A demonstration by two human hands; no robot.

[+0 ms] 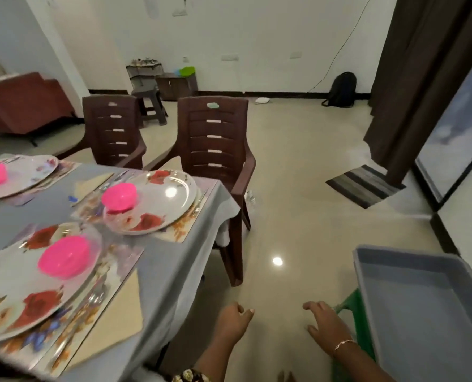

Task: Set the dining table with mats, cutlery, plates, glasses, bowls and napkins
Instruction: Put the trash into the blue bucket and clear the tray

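Both grips loose, empty: left hand (pixel 233 323), right hand (pixel 326 326) over open floor (pixel 298 216) between table (pixel 174 271) edge and grey tray (pixel 422 299).

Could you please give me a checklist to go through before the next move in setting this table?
1. Left hand and right hand free: ok.
2. Pink bowls on all three visible plates: ok.
3. Napkin beside the nearest mat: ok.
4. Glasses on the table: none visible, not ok.
5. Cutlery complete: blurred, cannot tell.
6. Grey tray emptied: nothing visible inside, ok.
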